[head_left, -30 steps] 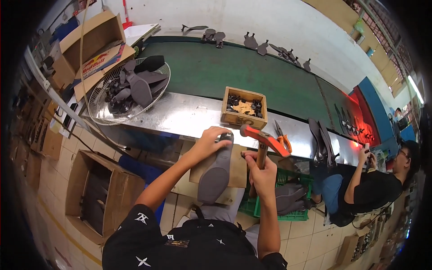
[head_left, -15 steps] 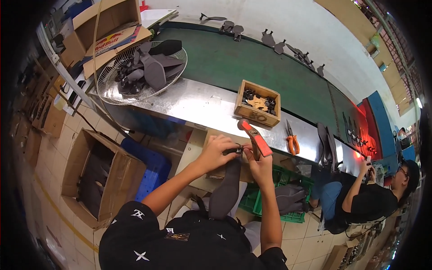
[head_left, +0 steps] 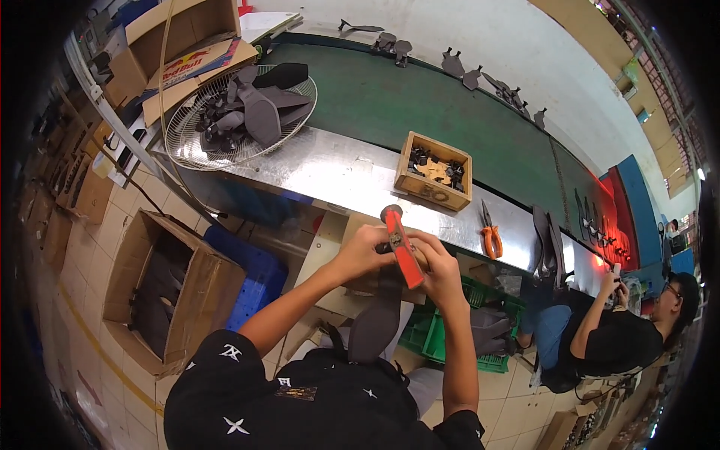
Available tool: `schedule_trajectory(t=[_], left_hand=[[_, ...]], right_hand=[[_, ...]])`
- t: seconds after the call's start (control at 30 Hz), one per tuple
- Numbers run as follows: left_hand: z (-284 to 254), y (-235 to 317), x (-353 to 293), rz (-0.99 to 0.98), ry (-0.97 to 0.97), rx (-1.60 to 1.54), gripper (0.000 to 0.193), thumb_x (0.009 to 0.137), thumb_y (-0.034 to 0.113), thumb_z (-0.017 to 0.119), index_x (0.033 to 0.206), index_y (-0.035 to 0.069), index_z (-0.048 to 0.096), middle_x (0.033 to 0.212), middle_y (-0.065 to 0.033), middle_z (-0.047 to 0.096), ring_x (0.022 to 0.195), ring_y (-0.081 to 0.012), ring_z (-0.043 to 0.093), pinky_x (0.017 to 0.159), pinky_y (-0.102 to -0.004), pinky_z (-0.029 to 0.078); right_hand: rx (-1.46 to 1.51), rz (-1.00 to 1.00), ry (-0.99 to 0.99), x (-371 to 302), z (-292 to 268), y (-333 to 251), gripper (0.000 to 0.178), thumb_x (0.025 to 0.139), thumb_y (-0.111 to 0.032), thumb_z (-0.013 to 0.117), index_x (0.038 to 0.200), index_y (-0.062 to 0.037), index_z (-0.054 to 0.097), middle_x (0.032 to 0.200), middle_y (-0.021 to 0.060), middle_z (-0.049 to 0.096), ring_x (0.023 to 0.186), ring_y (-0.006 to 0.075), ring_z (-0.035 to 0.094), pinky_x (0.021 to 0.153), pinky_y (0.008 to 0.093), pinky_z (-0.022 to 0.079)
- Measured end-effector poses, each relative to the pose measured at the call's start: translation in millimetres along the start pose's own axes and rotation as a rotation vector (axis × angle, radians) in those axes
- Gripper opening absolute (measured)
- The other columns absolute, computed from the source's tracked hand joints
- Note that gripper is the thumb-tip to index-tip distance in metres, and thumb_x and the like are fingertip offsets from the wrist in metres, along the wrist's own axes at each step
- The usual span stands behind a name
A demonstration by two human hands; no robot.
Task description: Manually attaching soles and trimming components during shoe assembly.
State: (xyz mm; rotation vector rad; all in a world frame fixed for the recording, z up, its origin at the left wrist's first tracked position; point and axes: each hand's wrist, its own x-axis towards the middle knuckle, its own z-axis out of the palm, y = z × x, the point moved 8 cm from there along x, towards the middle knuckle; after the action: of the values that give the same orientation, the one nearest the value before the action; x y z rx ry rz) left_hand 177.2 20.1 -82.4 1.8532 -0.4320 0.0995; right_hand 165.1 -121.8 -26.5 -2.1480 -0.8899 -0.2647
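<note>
My right hand (head_left: 441, 276) is closed around a hammer (head_left: 403, 251) with a red head. Its handle is mostly hidden under the head and my fingers. The head hangs over the far end of a dark grey paddle-shaped piece (head_left: 375, 330), whose wide end rests toward my lap. My left hand (head_left: 363, 253) pinches a small black part (head_left: 384, 247) at the piece's narrow end, right beside the hammer. Hammer and fingers hide most of that end, so I cannot tell whether the two touch.
On the metal bench edge (head_left: 345, 169) stand a wooden box (head_left: 433, 196) of small black parts, orange-handled pliers (head_left: 491, 240) and a wire basket (head_left: 180, 142) of grey pieces. Below are a cardboard box (head_left: 202, 300) and a green crate (head_left: 491, 361). A co-worker (head_left: 615, 330) sits at right.
The hammer has swung left and turned, its head now over the piece's narrow end between my hands. My right hand has turned along with it; my left hand has stayed nearly in place.
</note>
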Motion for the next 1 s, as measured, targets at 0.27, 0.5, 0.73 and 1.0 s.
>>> schedule_trajectory(t=[0.27,0.5,0.73,1.0], left_hand=[[1.3,-0.5,3.6,0.139,0.041,-0.069,0.022,0.075,0.013,0.080,0.095,0.003,0.075,0.089,-0.0109,0.072,0.081,-0.0224,0.065,0.071,-0.0320,0.052],[1.2,-6.8,4.6,0.082,0.013,-0.117,0.024,0.075,0.012,0.080,0.097,0.004,0.076,0.089,-0.0086,0.072,0.084,-0.0194,0.064,0.071,-0.0303,0.051],[1.7,-16.7,1.7,0.055,-0.032,-0.061,0.036,0.074,0.016,0.081,0.107,0.003,0.073,0.096,-0.0089,0.073,0.092,-0.0212,0.065,0.077,-0.0318,0.050],[4.9,-5.5,-13.0,0.008,0.015,0.535,0.124,0.076,0.047,0.078,0.154,-0.006,-0.003,0.133,0.0003,0.064,0.139,-0.0268,0.043,0.117,-0.0574,0.003]], right_hand=[[0.298,0.365,0.208,-49.9,-24.2,-15.3,0.023,0.095,-0.011,0.063,0.114,0.0019,0.060,0.080,0.0082,0.061,0.064,0.0105,0.054,0.056,0.0272,0.043],[0.150,0.400,0.192,-66.8,-46.8,-54.9,0.041,0.101,-0.014,0.053,0.139,0.0015,0.048,0.070,0.0034,0.055,0.054,0.0074,0.046,0.050,0.0250,0.038],[0.044,0.466,0.145,-43.5,-71.9,-75.5,0.033,0.099,-0.009,0.055,0.130,0.0015,0.051,0.078,0.0184,0.061,0.060,0.0241,0.059,0.055,0.0344,0.046],[0.001,0.440,-0.113,-55.5,-2.4,-34.7,0.047,0.095,-0.007,0.059,0.139,0.0019,0.043,0.104,0.0303,0.064,0.089,0.0452,0.067,0.071,0.0454,0.054]])
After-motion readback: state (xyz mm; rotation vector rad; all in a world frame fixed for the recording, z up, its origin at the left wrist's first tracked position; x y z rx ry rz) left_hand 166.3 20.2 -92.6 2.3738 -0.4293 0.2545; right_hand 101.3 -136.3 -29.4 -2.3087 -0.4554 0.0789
